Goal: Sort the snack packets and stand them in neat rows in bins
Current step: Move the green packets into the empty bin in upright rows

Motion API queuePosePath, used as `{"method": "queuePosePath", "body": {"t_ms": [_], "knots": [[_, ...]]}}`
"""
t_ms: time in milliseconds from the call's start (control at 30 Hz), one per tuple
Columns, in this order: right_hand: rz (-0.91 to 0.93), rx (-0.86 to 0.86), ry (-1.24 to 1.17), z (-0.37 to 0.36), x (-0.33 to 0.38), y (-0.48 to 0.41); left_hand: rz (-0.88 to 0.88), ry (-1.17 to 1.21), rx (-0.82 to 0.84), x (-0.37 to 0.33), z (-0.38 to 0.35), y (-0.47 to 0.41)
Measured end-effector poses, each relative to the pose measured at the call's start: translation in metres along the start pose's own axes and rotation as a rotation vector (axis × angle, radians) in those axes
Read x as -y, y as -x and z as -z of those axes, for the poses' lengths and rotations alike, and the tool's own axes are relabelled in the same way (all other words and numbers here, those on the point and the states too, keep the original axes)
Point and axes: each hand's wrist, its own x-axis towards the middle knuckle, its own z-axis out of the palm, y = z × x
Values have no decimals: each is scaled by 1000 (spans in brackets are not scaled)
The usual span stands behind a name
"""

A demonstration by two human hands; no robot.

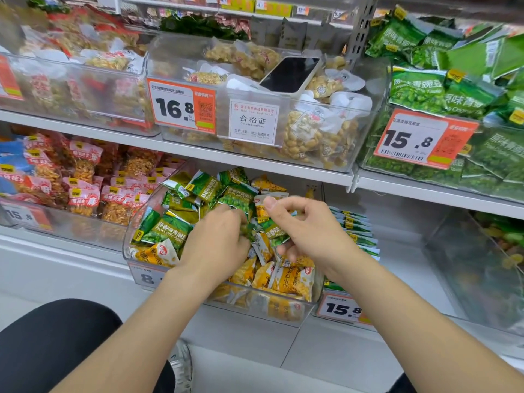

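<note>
Both grips are sunk in one heap. A green packet [276, 232] is pinched by the right grip [306, 231] and held tilted, its long axis slanting across the clear bin [128, 239]. The left grip [218, 236] is curled among packets; what is held cannot be told. Yellow packets [295, 276] are jumbled below. Each packet is judged light, crinkly and slippery, best taken by a sealed end.
</note>
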Motion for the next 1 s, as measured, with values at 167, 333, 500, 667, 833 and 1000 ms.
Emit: {"method": "queuePosePath", "body": {"t_ms": [167,333,500,667,833,1000], "knots": [[-26,96,-197,8,3,6,207,580,-91,-9,16,5],[91,-45,-41,18,-1,8,437,1100,43,-10,18,2],[59,-50,-141,26,-2,11,447,1289,112,-26,18,7],[34,-96,-198,30,-6,15,406,1517,337,-43,26,12],[33,-119,-181,44,-4,18,317,1508,369,-47,27,8],[88,-130,-129,51,-8,19,345,1497,357,-50,25,9]]}}
